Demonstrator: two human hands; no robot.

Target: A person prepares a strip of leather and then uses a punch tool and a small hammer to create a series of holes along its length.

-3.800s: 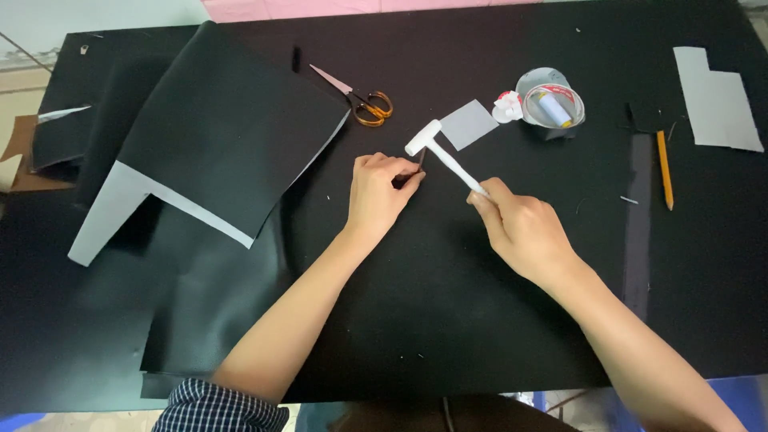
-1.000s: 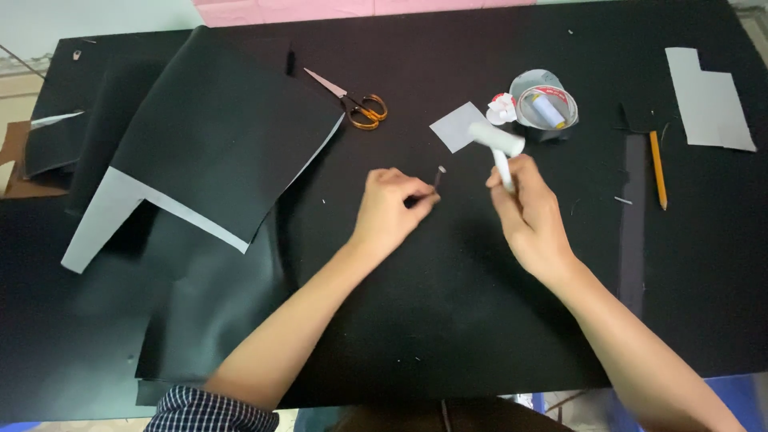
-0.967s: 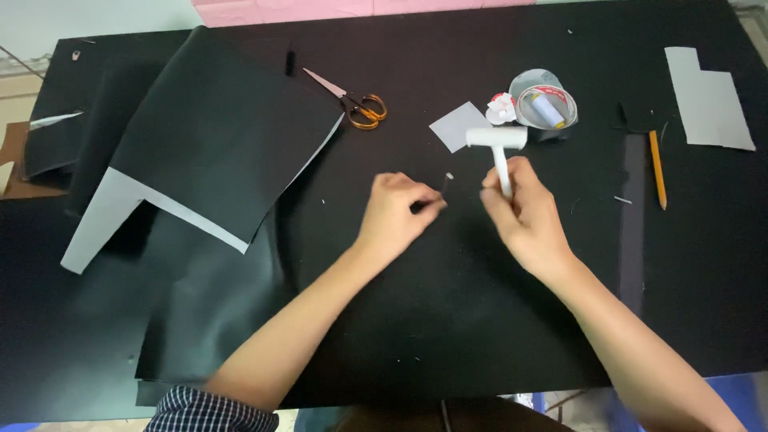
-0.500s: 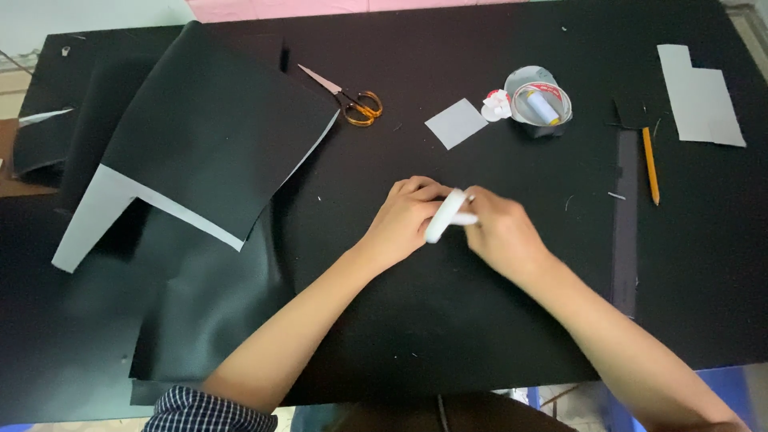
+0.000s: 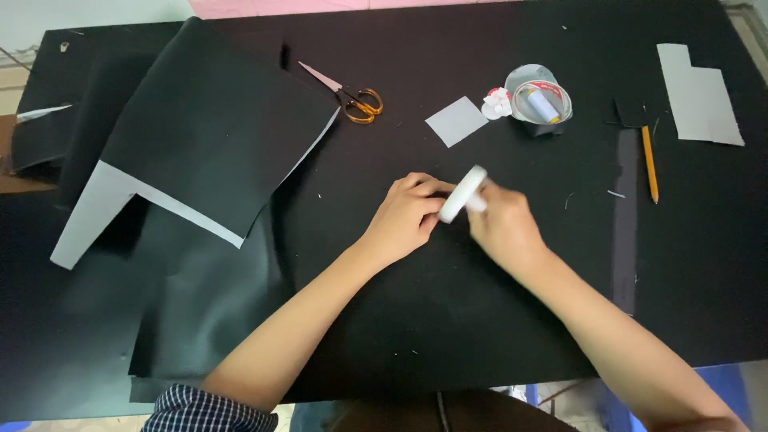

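Mallet (image 5: 463, 194), small and white, sits in our right hand (image 5: 502, 226), fingers wrapped round its handle, head just above our left hand (image 5: 406, 218), whose fingertips pinch together on the black sheet (image 5: 448, 320); scissors (image 5: 352, 94) lie well apart

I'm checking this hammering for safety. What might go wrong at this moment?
The white mallet in the right hand is right beside the left hand, whose fingers pinch something hidden under the head: a slightly off blow may hit a fingertip. The hands cover the work, so the strike spot on the black sheet is hard to see.
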